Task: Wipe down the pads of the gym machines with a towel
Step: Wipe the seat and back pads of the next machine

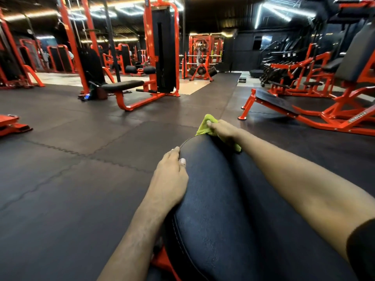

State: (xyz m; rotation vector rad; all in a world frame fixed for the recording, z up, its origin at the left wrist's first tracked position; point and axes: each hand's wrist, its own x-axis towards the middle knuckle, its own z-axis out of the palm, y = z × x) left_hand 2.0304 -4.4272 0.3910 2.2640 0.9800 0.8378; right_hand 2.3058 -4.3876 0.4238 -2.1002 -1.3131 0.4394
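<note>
A long black padded bench pad [219, 199] stretches away from me in the lower middle of the head view. My right hand [223, 131] is at the pad's far end, closed on a yellow-green towel [206, 125] pressed against the pad's top edge. My left hand [170, 179] rests on the pad's left edge, fingers curled over the seam, thumb lying on top. Part of the towel shows below my right wrist; the rest is hidden under the hand.
Black rubber floor tiles [81, 159] surround the pad. An orange lat machine with a black seat [123, 85] stands ahead left, an orange decline bench [272, 102] ahead right, a weight rack [200, 69] at the back. An orange frame piece [12, 124] lies at far left.
</note>
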